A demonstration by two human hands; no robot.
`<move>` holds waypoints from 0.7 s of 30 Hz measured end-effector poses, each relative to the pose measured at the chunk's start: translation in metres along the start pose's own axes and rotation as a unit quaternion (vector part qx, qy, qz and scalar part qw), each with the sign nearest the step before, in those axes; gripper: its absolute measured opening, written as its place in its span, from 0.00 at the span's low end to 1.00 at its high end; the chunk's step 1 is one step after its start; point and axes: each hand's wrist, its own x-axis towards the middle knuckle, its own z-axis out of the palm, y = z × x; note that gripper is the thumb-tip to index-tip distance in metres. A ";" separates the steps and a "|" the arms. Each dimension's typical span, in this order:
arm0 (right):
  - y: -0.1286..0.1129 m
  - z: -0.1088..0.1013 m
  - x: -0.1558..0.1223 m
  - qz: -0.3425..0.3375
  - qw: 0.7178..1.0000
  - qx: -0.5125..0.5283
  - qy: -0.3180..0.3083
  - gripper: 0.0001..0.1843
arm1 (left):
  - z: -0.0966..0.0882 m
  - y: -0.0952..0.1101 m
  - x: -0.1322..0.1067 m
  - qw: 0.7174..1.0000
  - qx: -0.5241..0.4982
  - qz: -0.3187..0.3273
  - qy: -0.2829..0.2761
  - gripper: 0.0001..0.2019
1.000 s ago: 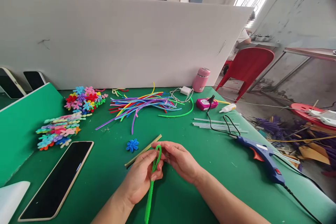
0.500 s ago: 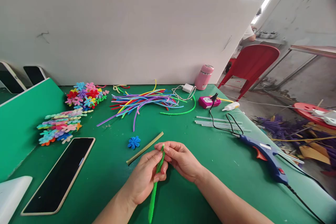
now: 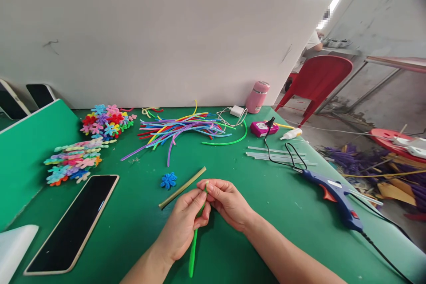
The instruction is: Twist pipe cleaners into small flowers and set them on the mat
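Note:
A bright green pipe cleaner (image 3: 193,253) runs through the fingers of my left hand (image 3: 183,222), its tail hanging down toward me. My right hand (image 3: 229,202) pinches the same pipe cleaner near its upper end, so the fingertips of both hands meet there. Just beyond my hands lies a thin olive-coloured stick (image 3: 182,187), set at a slant. To the left of it sits a blue pipe-cleaner flower (image 3: 168,180). Farther back, loose pipe cleaners (image 3: 186,128) in many colours are spread in a heap.
Pipe-cleaner flowers (image 3: 106,122) are piled at left, near a phone (image 3: 73,224). At right lie a blue glue gun (image 3: 333,195), clear glue sticks (image 3: 276,156), a magenta socket block (image 3: 262,128) and a white bottle (image 3: 291,134). A pink flask (image 3: 258,97) stands by the white board (image 3: 159,44).
Both hands keep their pinch on the green pipe cleaner. Its lower tail has swung slightly and looks thinner. The whole view has shifted a little.

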 end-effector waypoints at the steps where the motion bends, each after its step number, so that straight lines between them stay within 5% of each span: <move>1: 0.000 0.000 0.000 -0.001 1.000 0.002 -0.001 0.14 | 0.000 0.000 0.000 1.000 0.006 0.004 0.002 0.11; 14: 0.002 -0.001 -0.001 -0.008 1.000 -0.002 -0.021 0.15 | -0.002 0.002 -0.003 0.998 0.056 0.005 0.020 0.13; 21: -0.011 0.001 -0.003 -0.052 0.993 -0.088 0.061 0.15 | -0.003 0.002 -0.002 0.999 0.020 0.001 0.030 0.11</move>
